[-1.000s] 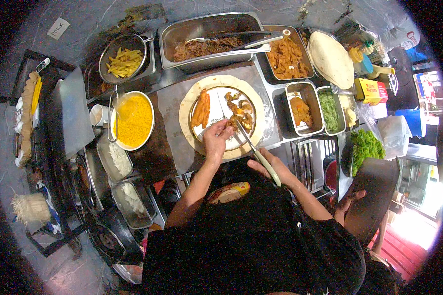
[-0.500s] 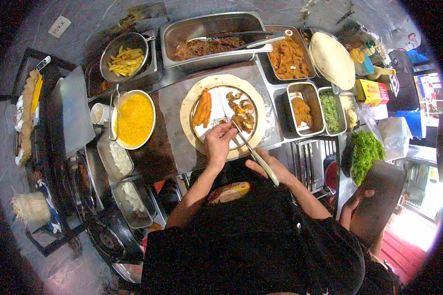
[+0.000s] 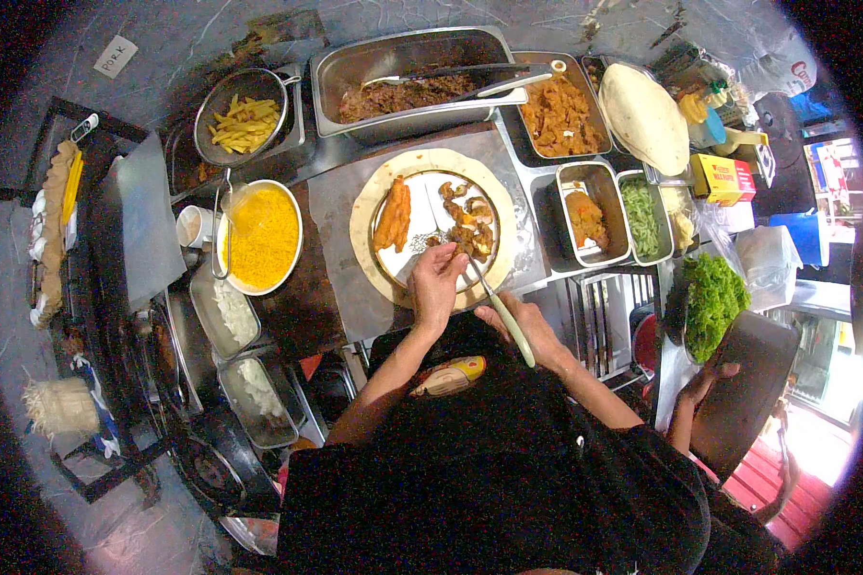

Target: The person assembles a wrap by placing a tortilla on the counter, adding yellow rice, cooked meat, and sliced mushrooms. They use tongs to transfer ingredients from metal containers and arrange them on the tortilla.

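Observation:
A round plate (image 3: pixel 424 203) with a dark rim lies on a larger flatbread (image 3: pixel 365 213). Orange-coloured meat strips (image 3: pixel 393 217) rest on its left side, and browned meat pieces (image 3: pixel 470 230) on its right. My left hand (image 3: pixel 437 287) is closed in a pinch at the plate's near edge, against the browned pieces; its fingertips hide what they grip. In my right hand (image 3: pixel 535 333) is a knife (image 3: pixel 514 333) with a pale handle, its narrow metal blade slanting up to the left fingertips. The blade's tip is hard to make out there.
Behind the plate stand a deep pan (image 3: pixel 321 105) of minced meat with tongs (image 3: pixel 470 77) and a tray of orange meat (image 3: pixel 561 105). A bowl of yellow shreds (image 3: pixel 264 235) is at left, lettuce (image 3: pixel 714 302) at right. Another person's hand (image 3: pixel 705 385) holds a dark tray (image 3: pixel 748 383).
My left fingertips have shifted slightly right along the plate's near edge. The knife handle has swung a little left. The other person's dark tray has moved slightly.

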The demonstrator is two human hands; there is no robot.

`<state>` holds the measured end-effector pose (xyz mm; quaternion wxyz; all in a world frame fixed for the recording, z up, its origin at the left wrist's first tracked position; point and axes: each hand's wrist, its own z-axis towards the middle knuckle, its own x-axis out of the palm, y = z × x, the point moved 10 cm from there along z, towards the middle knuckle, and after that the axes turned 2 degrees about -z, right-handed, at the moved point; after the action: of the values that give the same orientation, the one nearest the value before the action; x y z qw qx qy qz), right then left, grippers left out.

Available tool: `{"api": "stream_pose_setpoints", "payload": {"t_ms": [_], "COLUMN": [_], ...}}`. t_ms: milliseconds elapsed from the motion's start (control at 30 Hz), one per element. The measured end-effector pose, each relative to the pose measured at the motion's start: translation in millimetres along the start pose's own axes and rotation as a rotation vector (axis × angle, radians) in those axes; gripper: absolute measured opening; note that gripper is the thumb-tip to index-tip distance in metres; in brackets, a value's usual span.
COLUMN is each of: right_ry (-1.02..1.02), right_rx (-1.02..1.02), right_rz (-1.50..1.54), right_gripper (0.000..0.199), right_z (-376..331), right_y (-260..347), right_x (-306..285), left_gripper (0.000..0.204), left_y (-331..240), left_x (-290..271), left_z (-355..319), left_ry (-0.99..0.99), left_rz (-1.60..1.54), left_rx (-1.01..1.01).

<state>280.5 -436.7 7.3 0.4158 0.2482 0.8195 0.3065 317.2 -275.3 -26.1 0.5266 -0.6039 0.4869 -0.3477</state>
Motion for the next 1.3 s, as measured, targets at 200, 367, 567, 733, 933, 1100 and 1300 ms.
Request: {"api": "stream_pose_setpoints", "payload": {"t_ms": [200,367,567,733,933,1100,1300], "right_ry": [0.102,0.165,-0.173,-0.331,-0.509,-0.588,-0.649], "right_rx": [-0.001,0.229,0.045,-0.081,-0.327,-0.383,-0.730], "right_rz": [0.119,0.102,-0.282,-0.326,-0.410,-0.554,-0.775], "right_gripper": [0.052,0.053,0.053,0.049,0.051,0.053,0.038], "right_z": [-5.9,-16.1,-12.1,-19.1,-32.6,-30.2,-40.8], "right_y": [4.6,-2.1,-7.8,14.0,63.7,79.8,134.4], "right_x": [-20.4,-53.3,-99.8,-126.3,-152.5,-165.6,-163.7], "left_gripper": [0.026,0.030,0.031,0.027,0.019,0.035,0.044], "left_y": [-13.2,-28.1,-18.0,-13.2,-34.7,-116.4,-167.5], "left_x": [-24.7,-23.8,-5.4,-31.5,-42.0,-54.0,0.2], "left_z": [19.4,20.4,20.7,38.3,43.0,31.5,0.6], "left_ry": [-0.056,-0.066,0.095,0.026,0.105,-0.032,0.096], "left_rz": [0.239,0.457,0.421,0.080,0.215,0.481,1.152], "left_rx": [0.119,0.333,0.302,0.270,0.106,0.636,0.933]}}
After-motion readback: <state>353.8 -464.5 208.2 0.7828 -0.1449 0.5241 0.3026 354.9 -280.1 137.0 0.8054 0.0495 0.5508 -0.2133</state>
